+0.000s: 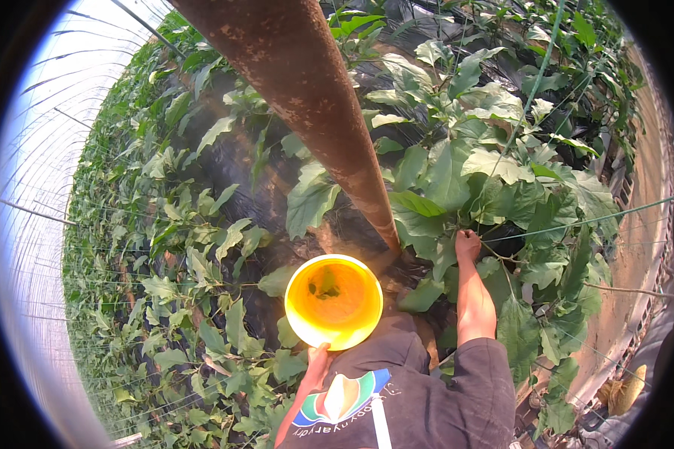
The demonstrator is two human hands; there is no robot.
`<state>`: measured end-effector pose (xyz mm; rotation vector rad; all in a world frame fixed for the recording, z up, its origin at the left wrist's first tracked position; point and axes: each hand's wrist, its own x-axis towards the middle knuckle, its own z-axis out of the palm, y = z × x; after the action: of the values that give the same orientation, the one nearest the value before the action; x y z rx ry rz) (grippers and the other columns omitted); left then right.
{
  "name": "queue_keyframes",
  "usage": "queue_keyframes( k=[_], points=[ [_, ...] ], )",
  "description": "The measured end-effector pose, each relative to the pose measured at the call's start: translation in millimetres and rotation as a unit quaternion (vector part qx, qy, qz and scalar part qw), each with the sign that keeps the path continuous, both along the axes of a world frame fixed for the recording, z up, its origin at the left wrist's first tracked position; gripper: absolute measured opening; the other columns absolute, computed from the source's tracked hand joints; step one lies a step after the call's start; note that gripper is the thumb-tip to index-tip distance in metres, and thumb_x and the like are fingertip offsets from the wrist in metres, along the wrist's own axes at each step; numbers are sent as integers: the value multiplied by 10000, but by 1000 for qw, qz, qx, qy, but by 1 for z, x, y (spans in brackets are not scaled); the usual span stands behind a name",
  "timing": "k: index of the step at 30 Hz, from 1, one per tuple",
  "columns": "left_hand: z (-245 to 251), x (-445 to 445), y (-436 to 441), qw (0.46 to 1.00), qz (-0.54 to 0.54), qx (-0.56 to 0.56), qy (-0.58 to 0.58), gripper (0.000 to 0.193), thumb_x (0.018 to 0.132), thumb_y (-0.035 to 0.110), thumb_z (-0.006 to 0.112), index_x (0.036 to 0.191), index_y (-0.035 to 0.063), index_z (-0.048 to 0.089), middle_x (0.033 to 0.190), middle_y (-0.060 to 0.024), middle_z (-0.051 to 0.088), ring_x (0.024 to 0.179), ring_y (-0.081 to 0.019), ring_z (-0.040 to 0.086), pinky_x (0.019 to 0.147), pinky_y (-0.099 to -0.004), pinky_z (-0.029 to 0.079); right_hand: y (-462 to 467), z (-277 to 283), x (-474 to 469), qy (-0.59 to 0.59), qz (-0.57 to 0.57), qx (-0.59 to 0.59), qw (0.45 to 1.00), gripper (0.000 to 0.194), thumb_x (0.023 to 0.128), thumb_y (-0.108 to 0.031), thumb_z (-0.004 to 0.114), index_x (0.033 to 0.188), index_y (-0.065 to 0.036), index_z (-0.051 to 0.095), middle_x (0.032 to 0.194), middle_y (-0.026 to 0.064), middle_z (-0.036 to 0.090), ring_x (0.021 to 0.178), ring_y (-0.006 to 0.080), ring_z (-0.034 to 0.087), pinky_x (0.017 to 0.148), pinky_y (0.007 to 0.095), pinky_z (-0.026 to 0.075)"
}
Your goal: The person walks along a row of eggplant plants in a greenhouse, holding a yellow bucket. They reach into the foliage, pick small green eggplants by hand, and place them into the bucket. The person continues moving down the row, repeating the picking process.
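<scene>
My left hand (320, 354) grips the near rim of a yellow plastic bucket (333, 301), held upright in front of my body. A few small green leaf pieces (324, 287) lie at the bottom of the bucket. Out to the right, my right hand (468, 244) is among the stems and broad lobed leaves of a plant (449, 174) that looks like an eggplant. Its fingers are curled in at a stem beside a green support string (584, 223). Whether they hold the stem or something small is hidden.
A thick rusty metal post (337, 129) slants down between the bucket and the plant. Dense leafy rows (163, 280) stand on the left over black plastic mulch film (230, 168). Several green strings cross on the right. Bare soil (632, 241) runs along the right edge. Greenhouse film (39, 168) curves at the far left.
</scene>
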<state>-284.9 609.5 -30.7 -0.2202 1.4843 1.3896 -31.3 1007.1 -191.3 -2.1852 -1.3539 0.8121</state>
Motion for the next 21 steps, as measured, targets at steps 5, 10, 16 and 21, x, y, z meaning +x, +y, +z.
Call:
queue_keyframes(
  k=[5, 10, 16, 21],
  points=[
    [8, 4, 22, 1000, -3, -2, 21, 382, 854, -15, 428, 1231, -65, 462, 1166, -200, 576, 1018, -350, 622, 892, -478, 529, -13, -13, 9, 76, -25, 115, 990, 248, 823, -250, 616, 932, -48, 708, 878, 153, 698, 838, 309, 668, 766, 368, 505],
    [0, -4, 28, 998, -49, -17, 24, 376, 851, -11, 422, 1210, -119, 458, 1147, -223, 584, 1024, -355, 623, 915, -485, 522, -55, -11, 17, 129, -48, 127, 982, 266, 861, -223, 601, 981, -2, 688, 892, 159, 700, 831, 273, 670, 766, 354, 505],
    [-29, -19, 32, 996, -87, 9, 7, 363, 853, -8, 421, 1194, -127, 464, 1145, -226, 576, 1026, -354, 616, 919, -483, 519, -115, 29, 5, 207, -65, 106, 971, 298, 873, -254, 588, 1006, -5, 683, 853, 135, 698, 800, 235, 660, 751, 344, 502],
    [-28, -24, 60, 989, -133, -21, 63, 355, 855, -1, 434, 1183, -131, 476, 1117, -225, 589, 980, -352, 635, 866, -465, 548, -142, 86, -26, 263, -51, 215, 939, 178, 873, -154, 617, 939, 3, 668, 737, 50, 628, 651, 123, 573, 612, 275, 468]
  ],
)
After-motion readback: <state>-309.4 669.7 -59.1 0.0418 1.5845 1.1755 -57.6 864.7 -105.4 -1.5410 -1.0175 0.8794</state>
